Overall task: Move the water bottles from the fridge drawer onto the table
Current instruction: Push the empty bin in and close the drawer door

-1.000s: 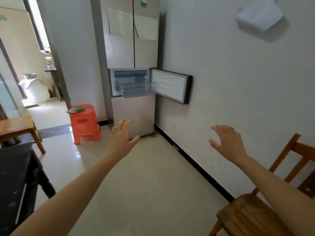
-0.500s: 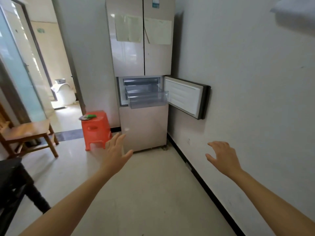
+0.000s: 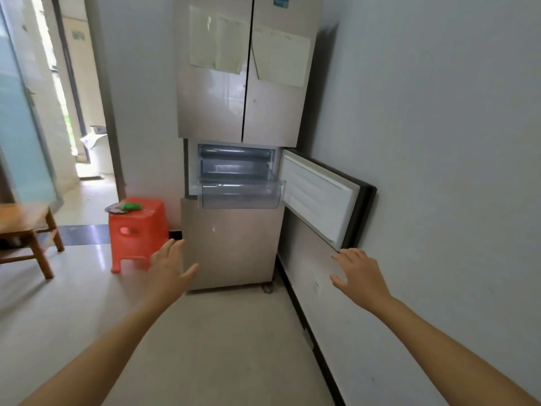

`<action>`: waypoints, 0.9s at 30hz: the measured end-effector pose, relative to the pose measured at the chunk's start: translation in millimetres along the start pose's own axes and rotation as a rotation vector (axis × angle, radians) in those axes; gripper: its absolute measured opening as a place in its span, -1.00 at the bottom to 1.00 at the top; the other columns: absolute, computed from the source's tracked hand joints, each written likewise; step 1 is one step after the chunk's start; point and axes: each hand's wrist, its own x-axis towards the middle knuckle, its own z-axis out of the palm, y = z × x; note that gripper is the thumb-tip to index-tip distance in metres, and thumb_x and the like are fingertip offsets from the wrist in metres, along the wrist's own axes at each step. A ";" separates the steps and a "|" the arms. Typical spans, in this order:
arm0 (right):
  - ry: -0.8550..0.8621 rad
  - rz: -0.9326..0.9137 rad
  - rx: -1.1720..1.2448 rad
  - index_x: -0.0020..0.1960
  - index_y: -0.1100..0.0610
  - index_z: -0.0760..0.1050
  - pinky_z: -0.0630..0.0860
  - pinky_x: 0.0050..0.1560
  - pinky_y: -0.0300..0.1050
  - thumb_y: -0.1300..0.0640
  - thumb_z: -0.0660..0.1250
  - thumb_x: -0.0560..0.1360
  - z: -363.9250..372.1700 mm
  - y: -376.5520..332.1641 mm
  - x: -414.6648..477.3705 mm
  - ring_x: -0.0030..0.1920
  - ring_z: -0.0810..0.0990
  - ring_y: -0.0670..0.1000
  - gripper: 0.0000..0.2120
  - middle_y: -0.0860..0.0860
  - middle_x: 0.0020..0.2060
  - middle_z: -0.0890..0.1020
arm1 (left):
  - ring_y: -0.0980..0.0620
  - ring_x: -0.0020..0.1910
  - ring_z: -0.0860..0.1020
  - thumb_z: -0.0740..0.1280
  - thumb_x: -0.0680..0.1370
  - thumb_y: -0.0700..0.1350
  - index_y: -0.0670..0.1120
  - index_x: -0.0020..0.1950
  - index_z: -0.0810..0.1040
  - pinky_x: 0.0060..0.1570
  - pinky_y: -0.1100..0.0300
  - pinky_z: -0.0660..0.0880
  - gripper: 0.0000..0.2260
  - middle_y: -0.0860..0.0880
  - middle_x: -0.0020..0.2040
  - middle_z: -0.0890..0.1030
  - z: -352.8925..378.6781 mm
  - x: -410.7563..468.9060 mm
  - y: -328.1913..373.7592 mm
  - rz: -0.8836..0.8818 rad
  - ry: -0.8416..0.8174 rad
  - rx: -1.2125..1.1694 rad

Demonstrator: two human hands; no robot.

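The left hand [image 3: 168,271] and right hand [image 3: 358,272] are hovering before the fridge [image 3: 246,83], fingers spread loose, holding nothing. The clear drawer [image 3: 240,194] is jutting from the fridge's middle, its long side lying crosswise. I cannot tell whether bottles are lying inside.

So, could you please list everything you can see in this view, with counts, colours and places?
fridge: one, beige, against the far wall.
compartment door: one, white inside, swung open to the right.
drawer: one, clear plastic, pulled out of the open compartment; no bottles show in it.
paper sheets: about three, pale, on the upper fridge doors.
stool: one, orange, on the floor left of the fridge.
green object: one, on top of the stool.
wooden furniture: one, brown, left edge.
bin: one, white, beyond the doorway.
left hand: fingers straight, empty, raised toward the fridge.
right hand: fingers spread, empty, near the wall.
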 end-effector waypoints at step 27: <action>-0.280 -0.348 0.178 0.46 0.04 0.17 0.20 0.37 -0.05 -0.08 0.15 0.56 184.3 86.2 374.0 0.45 0.16 0.02 -0.49 -0.02 0.44 0.24 | -0.23 0.39 0.23 0.39 0.46 -0.04 -0.14 0.41 0.31 0.34 -0.05 0.22 -0.43 -0.18 0.44 0.28 186.1 221.0 24.2 -0.337 0.077 0.282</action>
